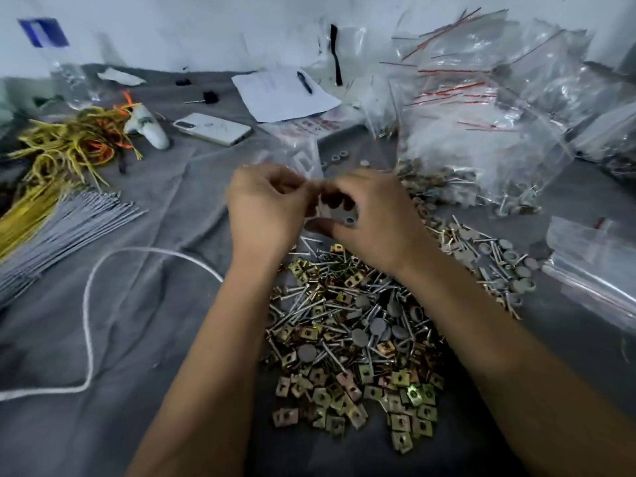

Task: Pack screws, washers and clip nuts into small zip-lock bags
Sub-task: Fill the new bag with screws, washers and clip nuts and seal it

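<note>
Head view: both hands are raised together above the middle of a table [144,304] covered by a grey cloth. The left hand [265,204] is curled, its fingertips pinched on the top edge of a small clear zip-lock bag [303,160], which stands up behind the fingers. The right hand [375,215] is curled as well, and grey washers [346,218] are held between its thumb and fingers, just beside the left hand; whether the bag is also touched by the right hand cannot be told.

Directly below the hands, between the forearms, a heap of silver screws [330,304] mixed with round grey washers is spread on the cloth, and a heap of yellowish square clip nuts [361,397] is seen nearer the person. A second scatter of screws and washers [492,259] lies to the right of the right wrist. Large clear bags [481,132] stuffed with filled small bags with red seal strips are piled at the upper right, and a stack of flat empty bags [592,263] lies at the right edge.

On the left, a bundle of grey cable ties [69,228] and a tangle of yellow and orange ties [69,142] are laid, with a white cord [93,304] looped across the cloth. Farther back, a white phone [213,127], a white game controller [148,127], and a sheet of paper [275,94] with a pen [304,82] on it are seen.
</note>
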`<state>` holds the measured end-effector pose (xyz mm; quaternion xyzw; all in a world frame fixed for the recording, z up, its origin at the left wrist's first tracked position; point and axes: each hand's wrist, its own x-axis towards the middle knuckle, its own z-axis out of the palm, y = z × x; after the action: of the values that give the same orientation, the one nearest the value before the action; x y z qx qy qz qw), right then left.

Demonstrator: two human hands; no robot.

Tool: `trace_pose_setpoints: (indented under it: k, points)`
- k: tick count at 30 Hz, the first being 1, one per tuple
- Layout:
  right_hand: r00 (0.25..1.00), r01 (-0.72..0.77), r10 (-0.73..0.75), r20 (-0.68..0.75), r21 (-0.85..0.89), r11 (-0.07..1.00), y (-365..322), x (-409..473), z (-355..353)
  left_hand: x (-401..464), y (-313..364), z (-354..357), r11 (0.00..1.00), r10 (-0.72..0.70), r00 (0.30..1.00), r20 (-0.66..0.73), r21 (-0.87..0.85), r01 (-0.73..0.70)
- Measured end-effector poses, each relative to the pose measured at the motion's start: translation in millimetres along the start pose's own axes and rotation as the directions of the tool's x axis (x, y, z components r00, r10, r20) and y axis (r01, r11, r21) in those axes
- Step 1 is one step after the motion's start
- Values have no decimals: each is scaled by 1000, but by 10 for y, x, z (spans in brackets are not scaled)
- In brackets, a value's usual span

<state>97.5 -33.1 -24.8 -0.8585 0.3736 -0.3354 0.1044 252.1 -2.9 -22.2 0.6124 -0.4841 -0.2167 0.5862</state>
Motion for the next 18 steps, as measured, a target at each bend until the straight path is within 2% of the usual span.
trace_pose_setpoints:
  k: [2,5,9,13,16,18]
  points:
    - [1000,4,-4,-21,-7,1000,30,-25,18,-27,-52,26,998,41,999,18,53,-42]
    - [998,5,3,-64,138,990,102,-81,24,-43,-84,104,996,73,994,79,36,-76]
    - [997,-12,37,-65,349,937,187,-110,-24,-92,-87,139,967,55,954,295,-254,23]
    - [998,-61,46,41,555,829,208,-105,-66,-119,-54,100,889,29,904,426,-425,172]
    - [996,-87,36,84,744,662,190,-119,-71,-117,-13,32,856,28,874,485,-463,229]
    - [993,-112,36,112,809,577,173,-134,-61,-104,-22,12,830,25,856,516,-487,270]
